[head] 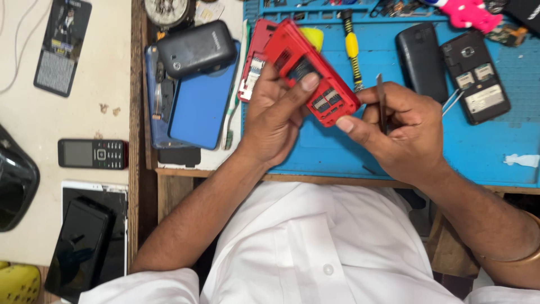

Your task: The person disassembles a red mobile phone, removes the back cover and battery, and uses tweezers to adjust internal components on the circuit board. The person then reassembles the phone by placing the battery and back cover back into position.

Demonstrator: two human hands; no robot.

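Above the blue surface (337,152), our left hand (275,121) gripped the red phone (312,73), its back cover already off, while our right hand (402,132) pinched tweezers (381,101) beside it, insides yet untouched.

Your hands are working over the blue mat (495,157), and the bare part near its front edge is giving you room to move. Behind your right hand (402,132), a black phone (421,61) and an open black phone (476,76) are lying side by side and blocking that way. A yellow screwdriver (351,48) is lying just behind the red phone (311,72) you are holding. To the left, a blue tablet (199,104) with a dark phone (196,48) on top is filling that space.
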